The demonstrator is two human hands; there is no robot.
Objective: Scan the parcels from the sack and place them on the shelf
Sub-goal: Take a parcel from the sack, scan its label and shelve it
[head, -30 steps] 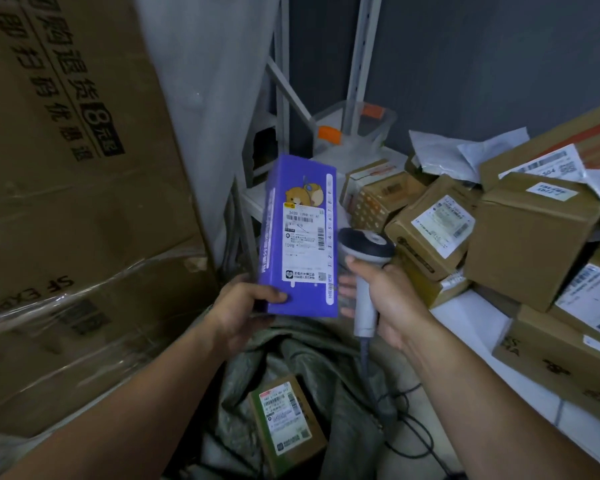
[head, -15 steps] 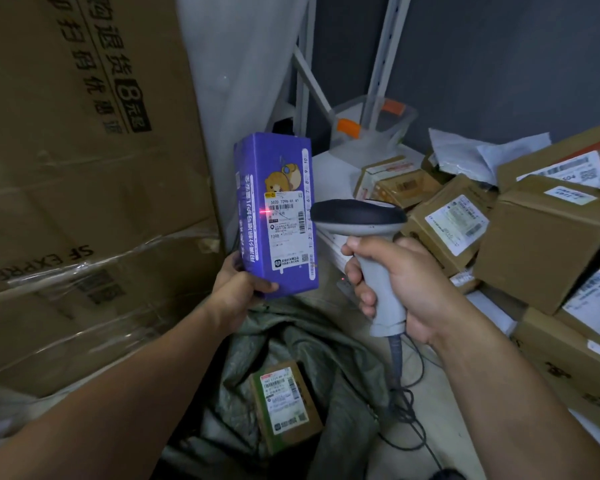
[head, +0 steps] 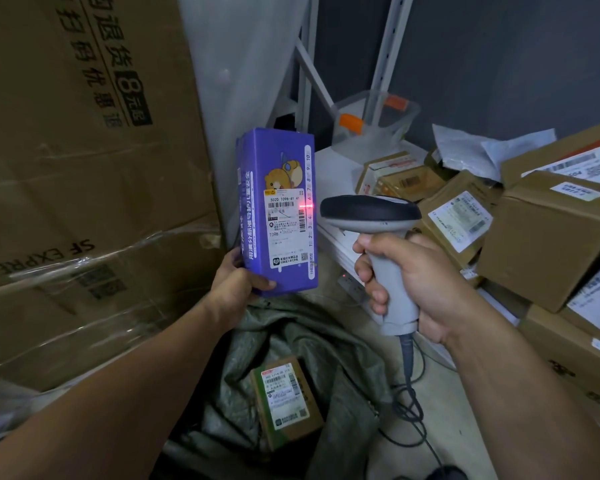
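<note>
A tall purple parcel [head: 278, 209] stands upright at the middle of the view. The left hand [head: 236, 289] grips its lower corner, thumb curled over the front face. At three o'clock of it, the right hand [head: 416, 285] wraps its fingers round the grey handle of a scanner [head: 371, 211]. The scanner's dark, rounded head is close beside the parcel, and a red line of light [head: 305, 206] falls across the white label's edge.

From nine to eleven o'clock a big cardboard carton [head: 84, 168] fills the left side, printed in black and banded with shiny clear tape. At six o'clock lies a crumpled grey-green woven sack [head: 291, 341], open, with a small brown boxed parcel [head: 286, 400] inside, label up. From two to four o'clock a heap of brown cardboard parcels [head: 548, 244] and pale mailer bags crowds the white shelf [head: 329, 171]. A clear plastic tub [head: 374, 123] with orange clips sits at one o'clock. The scanner's black cable [head: 409, 403] loops over the pale floor [head: 465, 445] at five o'clock.

White perforated metal uprights [head: 388, 46] rise at twelve o'clock against a dark grey wall [head: 499, 57].
</note>
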